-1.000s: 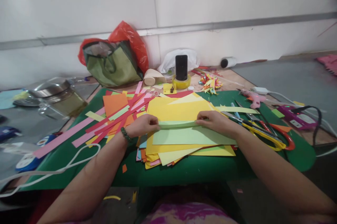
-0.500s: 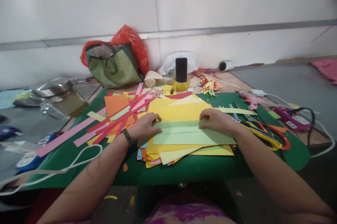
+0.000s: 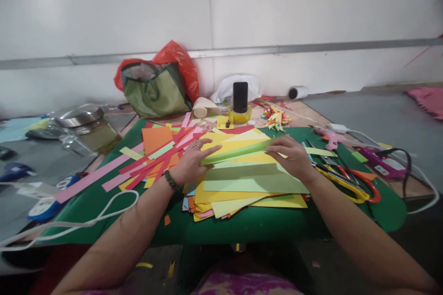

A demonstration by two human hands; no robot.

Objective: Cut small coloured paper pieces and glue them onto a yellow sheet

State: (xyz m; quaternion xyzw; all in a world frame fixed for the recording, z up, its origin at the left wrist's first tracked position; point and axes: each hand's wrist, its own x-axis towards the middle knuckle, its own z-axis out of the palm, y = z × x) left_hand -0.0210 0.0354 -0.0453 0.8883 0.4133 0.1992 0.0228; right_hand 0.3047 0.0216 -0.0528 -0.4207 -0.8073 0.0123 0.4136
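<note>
A folded green paper strip (image 3: 238,151) is raised at a slight tilt above a paper stack, its right end higher. My right hand (image 3: 292,156) pinches the strip near that end between thumb and fingers. At the other end, my left hand (image 3: 192,161) has the strip between its thumb and index finger, the index stretched along it. Under the strip lies a pale green sheet (image 3: 252,179) on top of yellow sheets (image 3: 204,197). The stack rests on a green mat (image 3: 270,228).
Coloured paper strips (image 3: 157,156) are heaped left of the stack. Scissors (image 3: 341,184) and a pink glue gun (image 3: 332,139) lie on the right, near a purple power socket (image 3: 382,162). A phone (image 3: 240,96) stands behind. At left are a glass jar (image 3: 92,129) and a white cable (image 3: 104,214).
The green strip has come up off the pale green sheet and now looks folded narrower. Both hands have risen slightly with it, and the view has tilted upward.
</note>
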